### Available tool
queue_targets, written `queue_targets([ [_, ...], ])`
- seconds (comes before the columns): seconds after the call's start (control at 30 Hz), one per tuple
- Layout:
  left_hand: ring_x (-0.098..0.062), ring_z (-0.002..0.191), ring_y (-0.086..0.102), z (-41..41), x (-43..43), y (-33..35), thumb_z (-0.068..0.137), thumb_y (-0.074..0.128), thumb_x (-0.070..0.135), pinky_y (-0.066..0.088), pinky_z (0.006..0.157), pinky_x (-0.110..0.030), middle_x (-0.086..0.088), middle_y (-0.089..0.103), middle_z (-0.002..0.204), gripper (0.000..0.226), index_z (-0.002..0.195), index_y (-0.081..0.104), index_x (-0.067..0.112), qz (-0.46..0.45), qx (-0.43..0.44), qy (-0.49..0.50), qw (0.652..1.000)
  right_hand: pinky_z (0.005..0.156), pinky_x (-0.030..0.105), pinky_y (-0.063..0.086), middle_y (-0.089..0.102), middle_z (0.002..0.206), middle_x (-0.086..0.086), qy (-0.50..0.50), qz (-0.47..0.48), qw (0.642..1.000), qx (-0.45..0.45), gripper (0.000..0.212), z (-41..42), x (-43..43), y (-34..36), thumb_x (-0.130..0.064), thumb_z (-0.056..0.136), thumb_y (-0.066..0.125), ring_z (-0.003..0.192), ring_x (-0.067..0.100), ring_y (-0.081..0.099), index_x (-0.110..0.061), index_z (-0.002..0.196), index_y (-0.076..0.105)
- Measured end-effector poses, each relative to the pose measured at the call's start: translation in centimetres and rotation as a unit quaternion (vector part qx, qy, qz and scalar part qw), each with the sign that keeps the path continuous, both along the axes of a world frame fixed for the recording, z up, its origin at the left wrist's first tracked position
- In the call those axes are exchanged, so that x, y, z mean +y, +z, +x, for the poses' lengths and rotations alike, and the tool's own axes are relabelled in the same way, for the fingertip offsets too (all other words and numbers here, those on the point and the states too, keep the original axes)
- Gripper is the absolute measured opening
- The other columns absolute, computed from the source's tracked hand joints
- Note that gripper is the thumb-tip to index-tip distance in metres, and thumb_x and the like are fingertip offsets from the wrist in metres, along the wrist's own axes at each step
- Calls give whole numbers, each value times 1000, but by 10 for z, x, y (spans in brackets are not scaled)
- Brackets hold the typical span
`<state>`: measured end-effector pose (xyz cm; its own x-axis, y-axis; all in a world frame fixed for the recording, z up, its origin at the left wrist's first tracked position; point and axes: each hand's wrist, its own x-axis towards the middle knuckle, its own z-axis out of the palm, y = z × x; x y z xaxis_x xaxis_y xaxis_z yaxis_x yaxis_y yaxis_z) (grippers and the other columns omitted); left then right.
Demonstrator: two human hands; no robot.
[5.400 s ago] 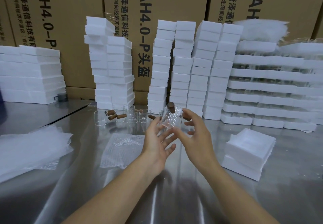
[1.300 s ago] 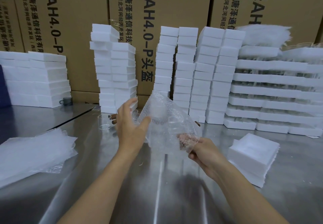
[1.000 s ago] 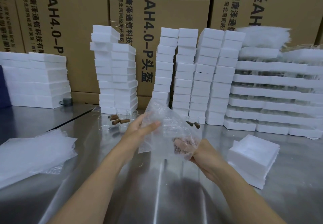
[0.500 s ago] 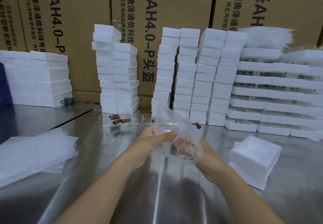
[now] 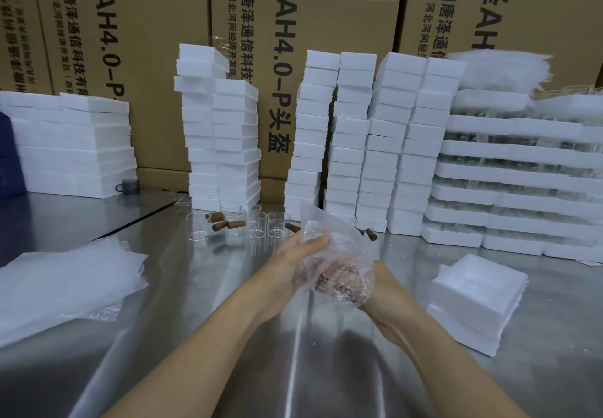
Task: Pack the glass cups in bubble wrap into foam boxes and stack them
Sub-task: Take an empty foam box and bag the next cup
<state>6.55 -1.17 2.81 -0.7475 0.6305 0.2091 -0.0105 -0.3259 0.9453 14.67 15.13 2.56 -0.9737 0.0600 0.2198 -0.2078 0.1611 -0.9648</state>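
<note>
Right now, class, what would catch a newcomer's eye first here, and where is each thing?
At centre, the left hand and right hand grip a bubble wrap bundle above the steel table. Behind, tall stacks of white foam boxes stand against cardboard cartons, with bare glass cups lined up at their foot.

We reach both bare forearms forward so that they meet in front of us. Our left hand (image 5: 293,262) curls round the bubble wrap bundle (image 5: 336,247), thumb laid across its top. Our right hand (image 5: 378,290) cups it from beneath, fingers curled under the wrap.
</note>
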Motion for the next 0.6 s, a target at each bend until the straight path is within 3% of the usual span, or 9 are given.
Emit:
queue_targets([
  [0.1, -35, 134, 65, 0, 1, -2, 84, 90, 50, 39, 123, -58, -15, 70, 141, 79, 147, 60, 12, 7, -3, 0, 1000, 86, 35, 61, 80, 107, 5, -13, 8, 1000, -6, 20, -1, -2, 0, -30, 93, 71, 103, 24, 75, -25, 111, 78],
  [0.2, -35, 131, 67, 2, 2, -2, 81, 92, 51, 40, 123, -58, -16, 71, 139, 85, 147, 59, 10, 24, -6, 8, 1000, 106, 52, 55, 78, 113, 5, -28, 19, 999, -23, 19, -3, -1, -2, -29, 101, 64, 116, 33, 69, -25, 116, 74],
  [0.27, -34, 132, 67, 2, 4, -3, 79, 93, 53, 38, 124, -57, -14, 72, 139, 86, 147, 60, 11, 27, -2, 17, 1000, 106, 57, 53, 78, 114, 3, -25, 27, 999, -22, 19, -2, -1, -1, -29, 102, 63, 119, 35, 67, -27, 118, 73],
  [0.47, -28, 125, 72, 4, 3, 2, 80, 89, 58, 42, 121, -55, -9, 77, 130, 68, 132, 73, 16, 32, -3, 54, 998, 107, 46, 54, 77, 116, -7, -58, 4, 998, -32, 25, 0, -2, 8, -36, 101, 64, 117, 21, 70, -30, 124, 72],
  [0.6, -25, 129, 69, 1, -3, 5, 82, 88, 57, 40, 123, -52, -4, 76, 132, 72, 139, 69, 18, 46, -32, 71, 996, 101, 40, 53, 72, 125, -19, -40, -54, 998, 18, 36, 1, -2, 10, -45, 93, 75, 117, 2, 67, -46, 127, 67],
])
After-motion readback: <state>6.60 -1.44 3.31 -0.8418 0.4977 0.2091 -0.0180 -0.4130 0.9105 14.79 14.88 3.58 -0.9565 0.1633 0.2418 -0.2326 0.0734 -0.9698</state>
